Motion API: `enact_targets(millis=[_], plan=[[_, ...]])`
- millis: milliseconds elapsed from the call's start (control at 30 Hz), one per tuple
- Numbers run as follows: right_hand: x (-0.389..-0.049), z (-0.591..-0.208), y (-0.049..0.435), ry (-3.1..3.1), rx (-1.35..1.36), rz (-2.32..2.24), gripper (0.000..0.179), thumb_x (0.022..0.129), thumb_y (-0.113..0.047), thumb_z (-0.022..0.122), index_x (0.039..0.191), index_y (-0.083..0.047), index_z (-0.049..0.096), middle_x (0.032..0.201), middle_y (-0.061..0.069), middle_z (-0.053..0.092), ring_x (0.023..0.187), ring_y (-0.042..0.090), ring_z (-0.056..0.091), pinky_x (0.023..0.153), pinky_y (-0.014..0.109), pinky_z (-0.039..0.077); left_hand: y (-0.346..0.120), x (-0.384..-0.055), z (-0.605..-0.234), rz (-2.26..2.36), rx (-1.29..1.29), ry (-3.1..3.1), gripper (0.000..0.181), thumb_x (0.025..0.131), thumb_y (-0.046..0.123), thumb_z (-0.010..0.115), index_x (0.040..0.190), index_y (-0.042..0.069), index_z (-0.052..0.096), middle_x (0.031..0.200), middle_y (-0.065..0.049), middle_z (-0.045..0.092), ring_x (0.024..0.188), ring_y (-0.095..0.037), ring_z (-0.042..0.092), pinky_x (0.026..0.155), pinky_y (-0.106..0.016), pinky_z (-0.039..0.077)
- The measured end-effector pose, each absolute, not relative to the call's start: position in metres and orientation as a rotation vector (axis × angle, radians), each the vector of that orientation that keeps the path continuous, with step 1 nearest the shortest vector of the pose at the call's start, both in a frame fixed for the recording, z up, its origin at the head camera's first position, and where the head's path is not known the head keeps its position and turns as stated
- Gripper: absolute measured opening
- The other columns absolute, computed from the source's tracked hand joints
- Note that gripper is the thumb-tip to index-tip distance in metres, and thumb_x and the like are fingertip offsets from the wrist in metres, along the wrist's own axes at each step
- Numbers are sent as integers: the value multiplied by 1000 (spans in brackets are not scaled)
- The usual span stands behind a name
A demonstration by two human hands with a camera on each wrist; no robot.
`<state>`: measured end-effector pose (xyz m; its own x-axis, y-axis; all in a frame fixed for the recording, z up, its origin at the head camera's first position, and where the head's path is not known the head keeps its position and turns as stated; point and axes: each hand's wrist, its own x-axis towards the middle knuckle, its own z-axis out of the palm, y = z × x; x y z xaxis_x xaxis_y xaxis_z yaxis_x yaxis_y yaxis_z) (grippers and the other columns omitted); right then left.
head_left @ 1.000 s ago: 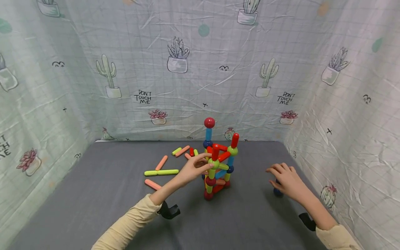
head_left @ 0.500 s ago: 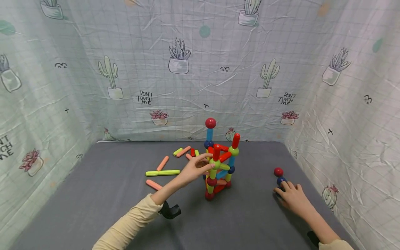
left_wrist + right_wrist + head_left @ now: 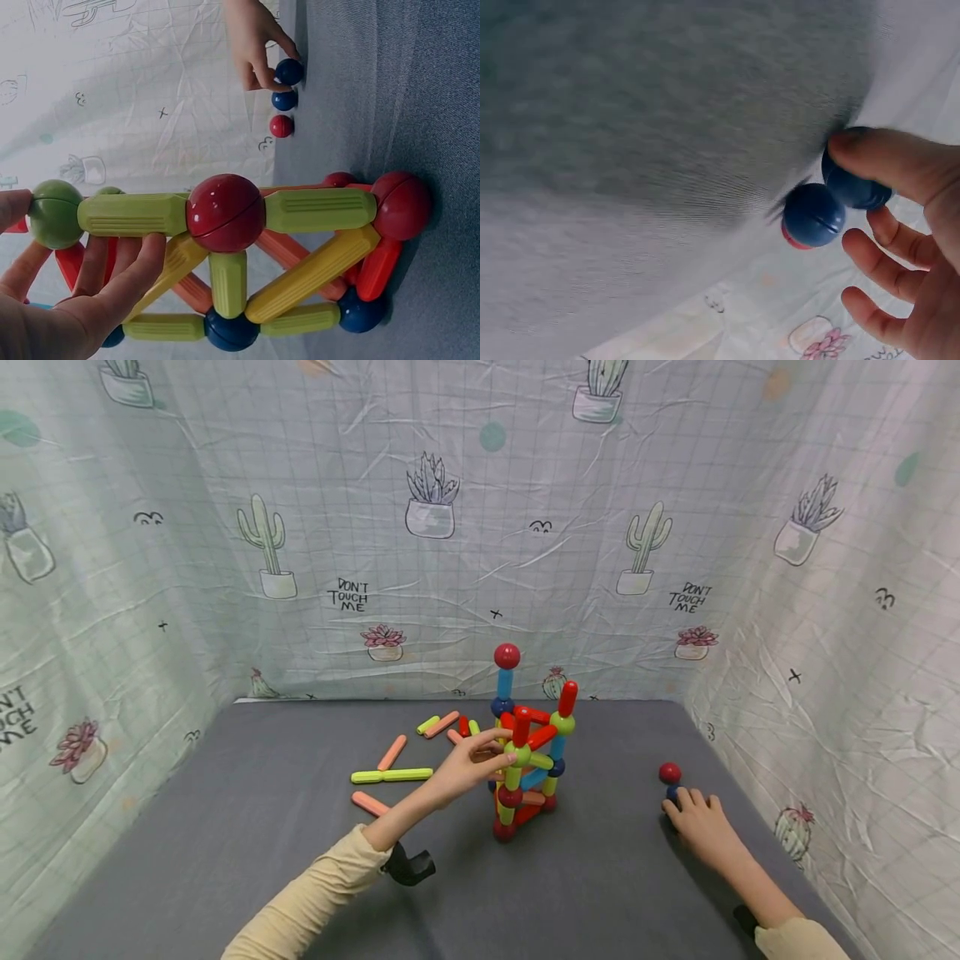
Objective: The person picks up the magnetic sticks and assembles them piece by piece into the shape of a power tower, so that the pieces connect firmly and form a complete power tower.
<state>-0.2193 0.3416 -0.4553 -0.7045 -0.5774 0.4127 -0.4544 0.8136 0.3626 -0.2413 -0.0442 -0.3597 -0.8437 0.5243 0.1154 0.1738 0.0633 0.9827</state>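
Observation:
A tower of coloured rods and balls [image 3: 510, 796] stands on the grey table. My left hand [image 3: 467, 768] grips its near upper corner, thumb and fingers around a light green ball [image 3: 55, 214]. A red rod [image 3: 521, 727] points up from that ball. Off to the right, my right hand [image 3: 703, 831] pinches a dark blue ball [image 3: 847, 184] between thumb and finger, low at the table. A second blue ball [image 3: 814, 215] touches or nearly touches it, and a red ball [image 3: 670, 773] lies just beyond. In the head view the right hand hides the pinched ball.
Loose rods lie left of the tower: two end-to-end light green ones [image 3: 392, 775], an orange one [image 3: 392, 752] and several more behind [image 3: 441, 724]. A patterned cloth [image 3: 337, 643] rises along the table's back and sides. Black straps circle both wrists.
My right hand has come down and slightly to the right onto the blue balls, and its fingers have closed on one. The red ball has come into sight. My left hand keeps its place.

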Motion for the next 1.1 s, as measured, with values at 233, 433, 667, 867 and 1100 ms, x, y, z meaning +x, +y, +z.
enact_targets(millis=[233, 433, 667, 867, 1100], plan=[[-229, -409, 311, -2460, 885, -62, 37, 69, -33, 75, 94, -12, 58, 87, 6, 49, 76, 22, 48, 57, 32, 34, -44, -241, -360, 1854, 696, 2061, 45, 90, 19, 52, 130, 4, 41, 110, -23, 51, 98, -25, 58, 85, -47, 47], [-234, -334, 264, -2358, 1038, 326, 56, 86, -51, 35, 109, -5, 57, 102, 6, 58, 89, 18, 54, 70, 34, 47, -45, -241, -359, 1851, 666, 2067, 43, 90, 19, 52, 130, 6, 41, 111, -22, 51, 96, -21, 57, 86, -47, 46], [-233, -271, 215, -2255, 1135, 495, 45, 74, -13, 71, 114, -3, 53, 109, 8, 56, 97, 18, 50, 77, 34, 47, -44, -241, -360, 1847, 720, 2062, 48, 90, 20, 52, 133, 3, 37, 110, -23, 50, 97, -22, 58, 86, -47, 46], [-238, -256, 183, -2215, 1209, 480, 44, 78, -19, 68, 117, -4, 53, 114, 10, 56, 103, 21, 50, 83, 38, 46, -45, -241, -361, 1841, 724, 2060, 49, 90, 21, 52, 133, 3, 38, 109, -23, 49, 98, -24, 58, 87, -48, 45], [-245, -262, 166, -2226, 1272, 420, 50, 74, -12, 71, 120, -7, 53, 114, 8, 55, 102, 20, 48, 75, 30, 48, -46, -240, -360, 1846, 739, 2046, 50, 90, 24, 52, 133, 2, 38, 106, -22, 50, 95, -23, 59, 87, -49, 44]])
